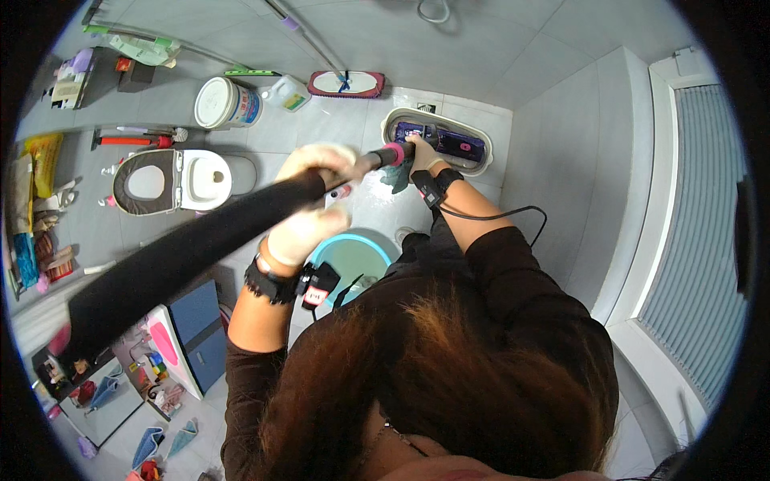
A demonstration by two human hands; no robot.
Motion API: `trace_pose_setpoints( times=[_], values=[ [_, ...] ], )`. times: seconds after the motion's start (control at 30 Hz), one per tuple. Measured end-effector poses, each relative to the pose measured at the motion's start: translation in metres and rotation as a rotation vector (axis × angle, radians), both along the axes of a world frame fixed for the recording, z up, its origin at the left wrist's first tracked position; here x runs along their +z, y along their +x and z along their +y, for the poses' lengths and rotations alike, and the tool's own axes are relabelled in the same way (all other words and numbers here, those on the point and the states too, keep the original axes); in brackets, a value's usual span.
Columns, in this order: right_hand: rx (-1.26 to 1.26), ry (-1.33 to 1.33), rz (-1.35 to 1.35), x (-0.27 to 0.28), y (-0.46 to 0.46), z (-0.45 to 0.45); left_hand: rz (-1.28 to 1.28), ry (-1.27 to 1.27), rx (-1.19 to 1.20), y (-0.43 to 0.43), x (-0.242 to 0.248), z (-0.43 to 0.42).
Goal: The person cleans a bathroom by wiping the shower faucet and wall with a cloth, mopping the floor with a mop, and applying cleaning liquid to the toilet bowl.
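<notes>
Both my hands wear pale gloves. My right hand point(424, 155) grips the lower part of a mop pole point(385, 156), close to a pink ring. My left hand point(304, 237) is wrapped around the pole higher up, blurred and partly hidden behind its black foam grip point(198, 255), which crosses the view to the lower left. Below my right hand, a dark purple mop head point(463, 146) lies inside a pale oval mop bucket point(488, 161). A dark green cloth-like thing point(396, 178) shows beside that hand, above the wet tiled floor.
A turquoise basin point(319, 245) with cloudy water stands by my feet. To the left is a toilet point(243, 174) with its lid up. A white tub point(212, 103), a jug point(289, 95) and a flat mop point(346, 84) line the wall. A slatted door point(692, 240) is at right.
</notes>
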State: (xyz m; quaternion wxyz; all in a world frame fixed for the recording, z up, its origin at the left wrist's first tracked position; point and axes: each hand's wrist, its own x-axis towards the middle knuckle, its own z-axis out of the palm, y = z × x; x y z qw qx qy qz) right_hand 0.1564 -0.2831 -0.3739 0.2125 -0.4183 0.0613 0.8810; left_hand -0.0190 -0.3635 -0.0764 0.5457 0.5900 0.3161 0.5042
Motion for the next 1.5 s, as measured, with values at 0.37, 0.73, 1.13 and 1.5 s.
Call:
trace_pose_setpoints(
  times=[0.37, 0.73, 1.13, 1.5],
  values=[
    [0.088, 0.053, -0.022, -0.115, 0.049, 0.044, 0.365, -0.498, 0.242, 0.076, -0.101, 0.065],
    [0.332, 0.815, -0.32, -0.122, 0.03, 0.072, 0.084, -0.285, 0.346, 0.083, -0.128, 0.107],
    [-0.186, -0.227, 0.124, -0.025, 0.014, 0.057, 0.26, -0.227, -0.043, 0.054, -0.084, 0.108],
    [-0.214, -0.189, 0.175, -0.068, 0.012, 0.061, 0.227, -0.258, 0.073, 0.065, -0.151, 0.114]
  ],
)
